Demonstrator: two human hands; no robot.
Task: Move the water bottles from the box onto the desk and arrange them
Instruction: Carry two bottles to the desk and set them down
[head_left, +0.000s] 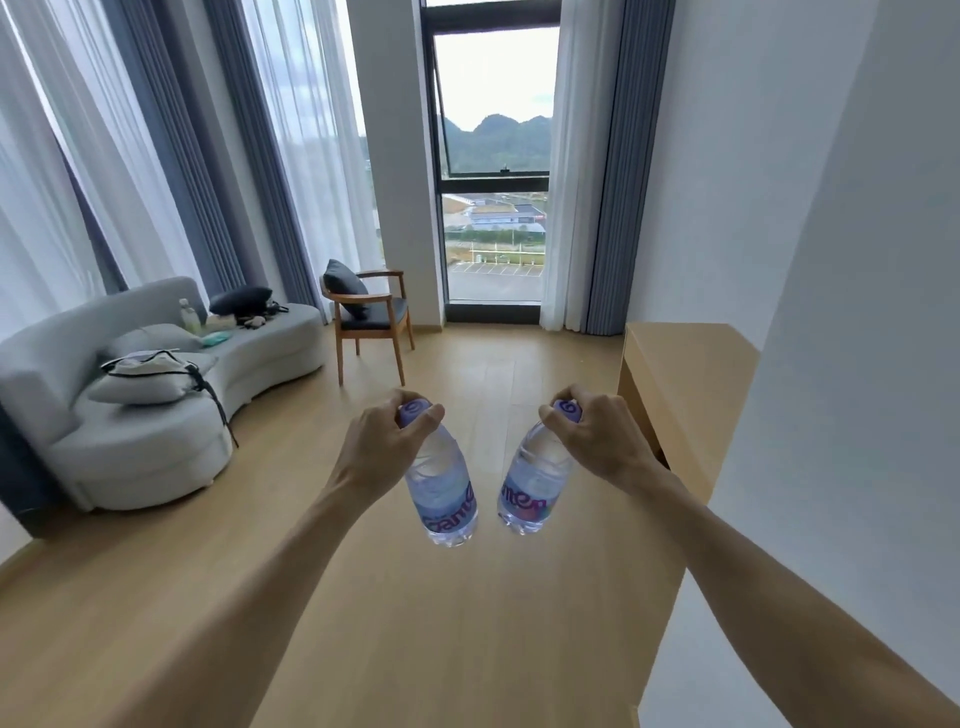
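Note:
Two clear water bottles with purple caps and purple lettering hang in the air over the wooden floor in the head view. My left hand (382, 449) grips the left water bottle (444, 496) by its cap and neck. My right hand (597, 436) holds the right water bottle (527, 493) the same way. The bottles tilt toward each other at their bases, close together but apart. A light wooden desk (685, 374) stands against the white wall to the right of my right hand. No box is in view.
A grey curved sofa (150, 415) with cushions and a bag stands at the left. A wooden chair (369, 317) with a dark cushion stands ahead by the window. A white wall (831, 364) juts in at the right. Wooden floor (467, 623) spreads below.

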